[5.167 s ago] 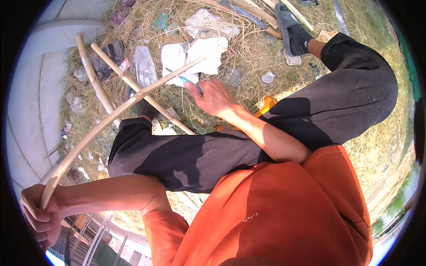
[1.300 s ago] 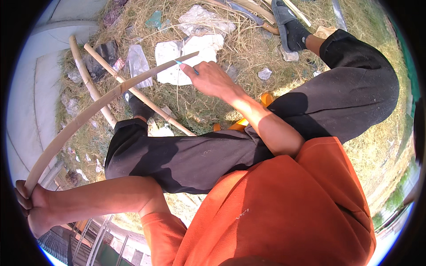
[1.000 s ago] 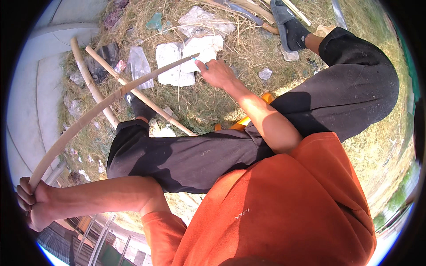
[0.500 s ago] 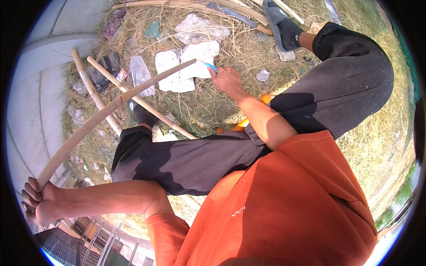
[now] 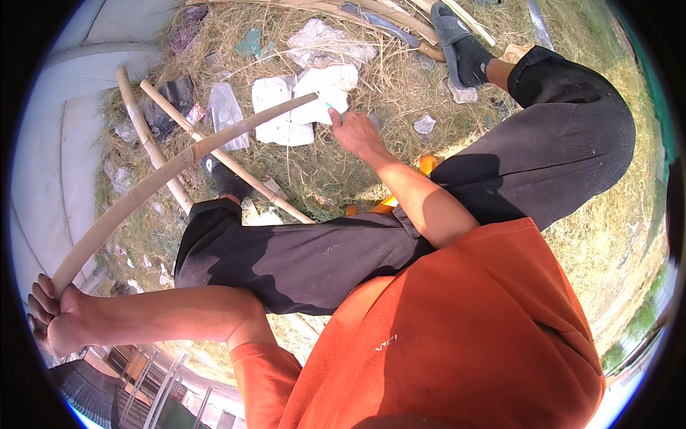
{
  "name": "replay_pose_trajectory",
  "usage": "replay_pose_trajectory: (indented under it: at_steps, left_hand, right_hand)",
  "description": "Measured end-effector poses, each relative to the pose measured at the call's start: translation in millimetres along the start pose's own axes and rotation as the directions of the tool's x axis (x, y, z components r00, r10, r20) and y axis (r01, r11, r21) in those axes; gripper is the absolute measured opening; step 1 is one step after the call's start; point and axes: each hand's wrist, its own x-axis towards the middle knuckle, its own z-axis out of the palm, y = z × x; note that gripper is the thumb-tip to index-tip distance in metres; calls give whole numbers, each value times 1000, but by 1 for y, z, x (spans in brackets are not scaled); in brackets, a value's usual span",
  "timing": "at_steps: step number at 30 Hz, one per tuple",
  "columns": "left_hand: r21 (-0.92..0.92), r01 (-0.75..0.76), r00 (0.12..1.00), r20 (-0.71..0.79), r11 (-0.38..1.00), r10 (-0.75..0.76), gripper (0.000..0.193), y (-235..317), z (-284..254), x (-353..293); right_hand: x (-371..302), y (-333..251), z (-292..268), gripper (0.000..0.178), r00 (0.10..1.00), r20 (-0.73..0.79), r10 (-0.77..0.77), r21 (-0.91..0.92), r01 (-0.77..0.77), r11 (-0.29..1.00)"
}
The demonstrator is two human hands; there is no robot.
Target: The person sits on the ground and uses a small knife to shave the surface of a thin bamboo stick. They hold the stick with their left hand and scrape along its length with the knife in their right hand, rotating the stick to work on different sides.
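Note:
At the far left, my left hand [image 5: 61,318] is wrapped round the lower end of a long, slightly bent bamboo pole [image 5: 187,159]. The pole slants up and to the right across the view, and its free end lies close to my right hand [image 5: 357,134]. My right hand is closed on a slim blue thing [image 5: 329,106] that sticks out past the fingers; its kind is mostly hidden. Behind the pole tip, white slab-like pieces [image 5: 275,118] lie on the dry grass.
Two more bamboo poles [image 5: 150,139] cross at the left by my foot. A curved grey blade with a wooden handle [image 5: 379,25] lies at the top among bamboo strips. An orange object [image 5: 427,164] shows under my right forearm. A pale wall [image 5: 50,136] stands along the left.
My right hand has shifted slightly left, and less of the blue thing shows. My left hand and the pole's lower end have moved a little left and up.

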Motion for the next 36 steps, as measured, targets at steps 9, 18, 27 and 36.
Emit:
replay_pose_trajectory:
  at_steps: [9,18,27,36]
  left_hand:
    - [-97,22,987,159,995,-7,26,13,5,-3]
    - [-218,45,962,274,975,17,26,18,4,-2]
    - [-203,62,950,313,977,5,29,19,7,-6]
    - [-249,116,943,331,961,-28,29,31,17,-2]
  right_hand:
    - [-89,-125,-83,68,875,209,-438,407,329,852]
    - [-145,-137,-71,44,685,-147,-714,115,729,675]
    - [-115,-116,-73,67,937,104,-332,64,327,943]
    - [-147,-131,-72,41,444,-354,-823,16,883,469]
